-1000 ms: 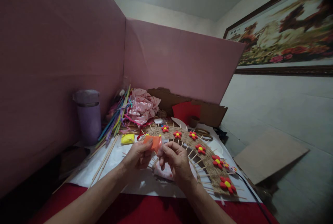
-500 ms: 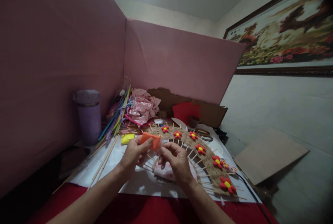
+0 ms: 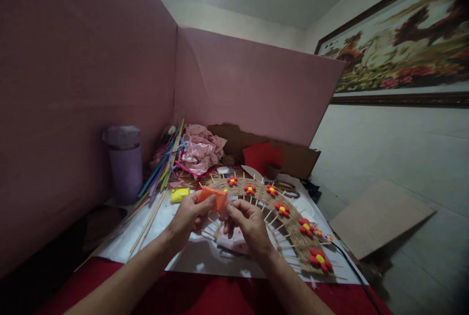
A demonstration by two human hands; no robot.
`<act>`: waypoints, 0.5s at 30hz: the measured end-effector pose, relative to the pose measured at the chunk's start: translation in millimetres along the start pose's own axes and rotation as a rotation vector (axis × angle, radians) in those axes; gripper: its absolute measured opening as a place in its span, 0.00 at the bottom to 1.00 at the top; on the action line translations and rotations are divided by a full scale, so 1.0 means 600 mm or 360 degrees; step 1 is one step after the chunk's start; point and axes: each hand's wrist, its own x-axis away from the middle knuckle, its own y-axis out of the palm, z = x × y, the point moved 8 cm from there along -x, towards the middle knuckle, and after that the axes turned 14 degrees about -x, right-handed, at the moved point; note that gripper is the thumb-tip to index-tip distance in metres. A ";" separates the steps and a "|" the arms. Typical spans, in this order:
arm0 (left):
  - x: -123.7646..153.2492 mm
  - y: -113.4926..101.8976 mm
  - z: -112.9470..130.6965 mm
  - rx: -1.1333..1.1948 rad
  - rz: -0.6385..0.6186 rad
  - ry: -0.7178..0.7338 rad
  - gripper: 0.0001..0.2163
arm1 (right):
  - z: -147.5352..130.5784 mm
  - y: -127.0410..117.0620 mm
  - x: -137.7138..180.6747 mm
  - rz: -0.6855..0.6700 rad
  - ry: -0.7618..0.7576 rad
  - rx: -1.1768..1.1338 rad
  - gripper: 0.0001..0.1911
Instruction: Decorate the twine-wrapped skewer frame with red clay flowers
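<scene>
An orange packet of what looks like modelling clay (image 3: pixel 216 199) is pinched in my left hand (image 3: pixel 188 215), thumb on its face. My right hand (image 3: pixel 246 222) closes its thumb and forefinger on the packet's clear wrapper at the right end. Beneath and beyond both hands lies an arched fan-like frame (image 3: pixel 267 198) of thin wooden sticks woven with brown twine. Red flowers with yellow centres, such as the near one (image 3: pixel 321 260), sit along its band. Partly hidden under my right hand is a white piece with pink spots (image 3: pixel 230 241).
A yellow clay packet (image 3: pixel 180 195) lies left of my hands, near loose sticks (image 3: pixel 148 227). Further back are a purple tumbler (image 3: pixel 126 168), coloured pipe cleaners (image 3: pixel 166 158), crumpled pink fabric (image 3: pixel 202 151) and scissors (image 3: pixel 287 188). A black cable (image 3: pixel 353 268) runs along the right edge.
The right end of the orange packet has shifted slightly in my fingers. Both hands stay in nearly the same place, and the frame has not moved.
</scene>
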 end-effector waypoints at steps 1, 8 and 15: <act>0.000 0.001 -0.001 -0.0001 -0.0008 -0.0001 0.17 | -0.001 0.001 0.000 -0.0012 -0.0001 0.0013 0.15; 0.009 -0.025 0.028 -0.0377 0.0364 0.0276 0.14 | -0.015 0.001 0.007 -0.0003 -0.0207 0.0306 0.12; 0.052 0.010 0.067 -0.1024 0.0412 0.0785 0.06 | -0.046 0.016 0.036 0.0063 -0.0766 0.1238 0.08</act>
